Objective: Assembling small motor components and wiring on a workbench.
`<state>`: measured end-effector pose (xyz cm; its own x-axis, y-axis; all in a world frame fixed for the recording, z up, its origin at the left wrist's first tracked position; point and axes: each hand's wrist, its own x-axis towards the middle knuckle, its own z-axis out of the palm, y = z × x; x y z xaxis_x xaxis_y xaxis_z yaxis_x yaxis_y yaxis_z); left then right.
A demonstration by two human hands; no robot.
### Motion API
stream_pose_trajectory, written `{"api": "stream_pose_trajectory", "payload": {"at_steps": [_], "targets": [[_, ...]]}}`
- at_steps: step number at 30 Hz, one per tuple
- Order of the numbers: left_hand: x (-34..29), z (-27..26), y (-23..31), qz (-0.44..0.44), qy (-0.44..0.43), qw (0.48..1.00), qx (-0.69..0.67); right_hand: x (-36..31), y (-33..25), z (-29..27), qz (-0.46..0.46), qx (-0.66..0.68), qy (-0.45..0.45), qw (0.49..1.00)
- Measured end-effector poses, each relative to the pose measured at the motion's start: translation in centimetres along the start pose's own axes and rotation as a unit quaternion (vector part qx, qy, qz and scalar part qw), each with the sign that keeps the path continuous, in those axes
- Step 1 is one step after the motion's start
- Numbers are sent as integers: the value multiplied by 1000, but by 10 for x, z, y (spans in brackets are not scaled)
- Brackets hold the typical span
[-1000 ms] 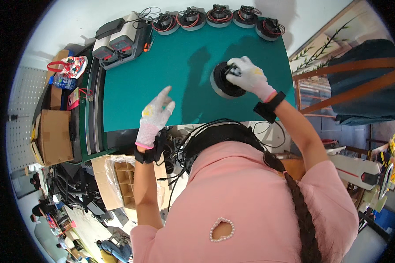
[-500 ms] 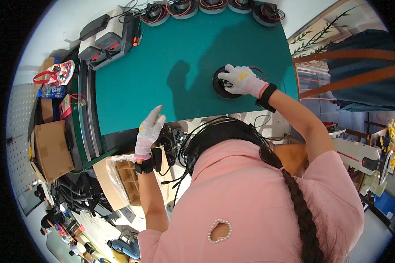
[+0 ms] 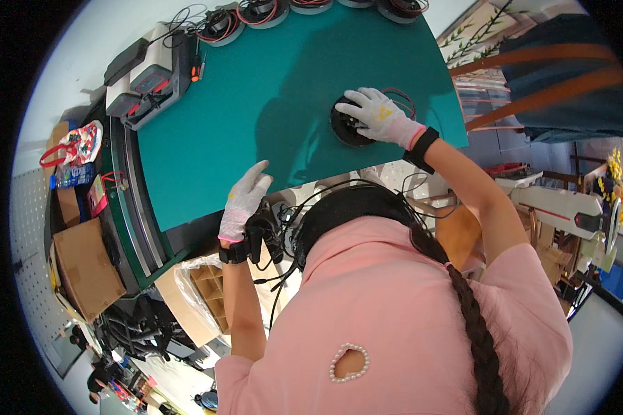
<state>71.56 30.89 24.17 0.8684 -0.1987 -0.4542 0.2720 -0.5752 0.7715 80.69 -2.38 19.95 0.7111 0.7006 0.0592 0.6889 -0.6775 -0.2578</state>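
A black round part (image 3: 343, 128) with red wires, perhaps a small motor or fan, lies on the green-topped table towards the right. My right hand (image 3: 375, 115), in a white glove, rests over it from the right. Its fingers curve around the raised middle, and they hide much of the part. A loop of red wire (image 3: 410, 100) shows behind the hand. My left hand (image 3: 246, 197), gloved too, is held at the table's near edge, left of the part. Its fingers are apart and nothing is in them.
Several similar round parts with red wires (image 3: 221, 26) line the table's far edge. At the far left stand a grey-and-black device (image 3: 149, 79) and an orange-handled screwdriver (image 3: 196, 69). Below the near edge is an open divided carton (image 3: 208, 290); a cardboard box (image 3: 88, 259) sits left.
The whole view has shifted, so the table and far parts appear higher and farther left. My right hand stays on the round part; my left stays raised with fingers apart.
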Motion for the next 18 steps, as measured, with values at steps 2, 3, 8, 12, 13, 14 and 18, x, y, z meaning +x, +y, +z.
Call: {"api": "stream_pose_trajectory", "payload": {"at_steps": [2, 3, 8, 12, 13, 14, 18], "targets": [[7, 1, -9, 3, -30, 1000, -4, -8, -12, 6, 41, -75, 124, 989], [12, 3, -10, 6, -38, 999, -1, -15, -15, 7, 50, -76, 124, 988], [35, 22, -9, 8, -98, 994, -40, -71, -12, 12, 163, 48, 163, 972], [66, 48, -23, 26, -113, 992, -54, -100, -16, -5, 203, 93, 207, 953], [72, 54, -17, 18, -132, 990, -44, -105, -15, -4, 228, 138, 251, 931], [80, 60, -12, 10, -150, 988, -34, -112, -15, -7, 228, 140, 249, 931], [113, 87, -16, 25, -150, 988, -15, -122, 5, -15, 322, 194, 290, 880]]}}
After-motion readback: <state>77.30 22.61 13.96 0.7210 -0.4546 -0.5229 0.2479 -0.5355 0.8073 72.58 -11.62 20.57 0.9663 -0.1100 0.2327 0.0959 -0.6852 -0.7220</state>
